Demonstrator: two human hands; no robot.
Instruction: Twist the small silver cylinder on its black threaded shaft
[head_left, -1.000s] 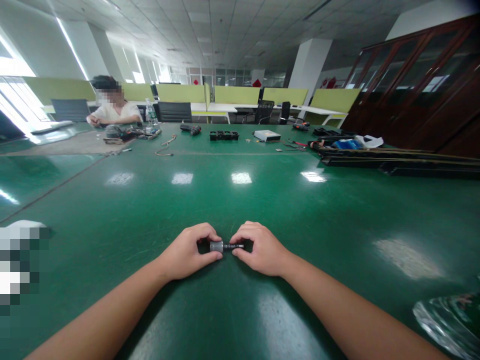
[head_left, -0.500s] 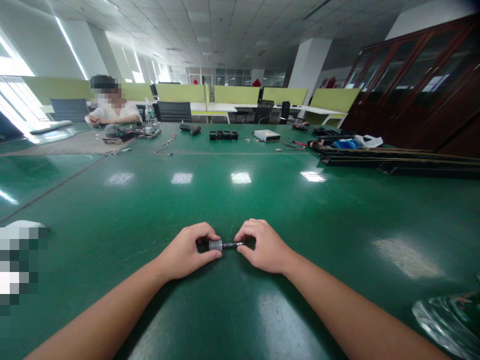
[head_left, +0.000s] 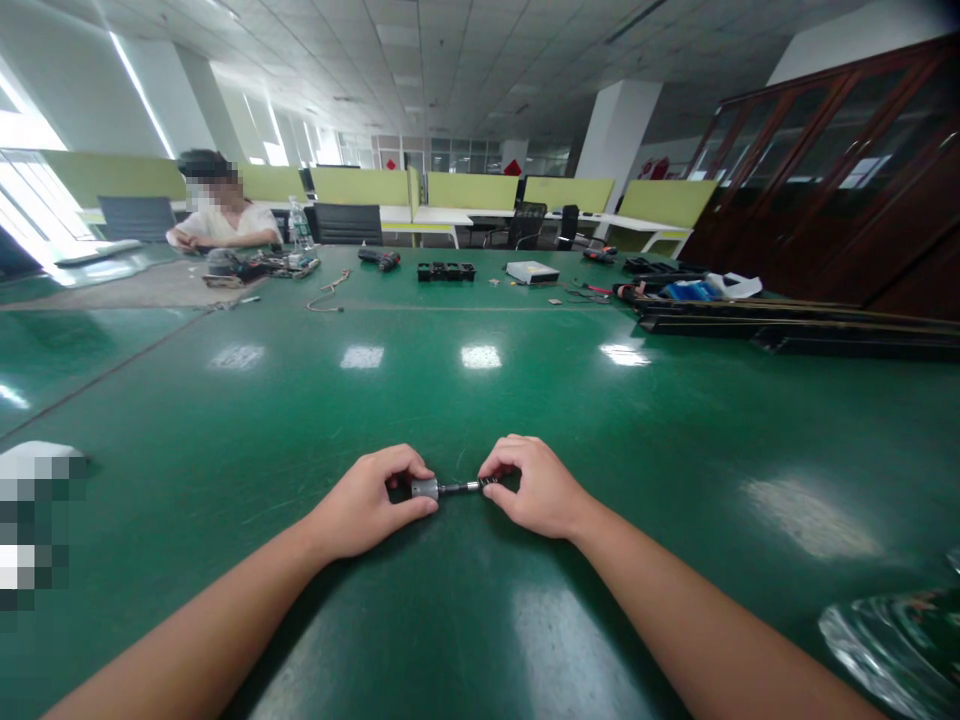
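Observation:
On the green table top, my left hand pinches a small grey metal cylinder between thumb and fingers. A thin dark shaft runs from the cylinder to the right, lying level and ending in a bright metal section. Thumb and fingers of my right hand are closed on a small dark coil spring at the shaft's right end. Part of the spring is hidden by the fingers. Whether the spring sits around the shaft or just beyond its tip, I cannot tell.
A clear, shiny object stands at the lower right. Along the far side lie a power drill, a black slotted part, a white box and long black bars. Another person sits at the far left.
My right hand has moved slightly right along the shaft, and more of the shaft's bright end and the spring now show. My left hand has shifted a little left with the cylinder.

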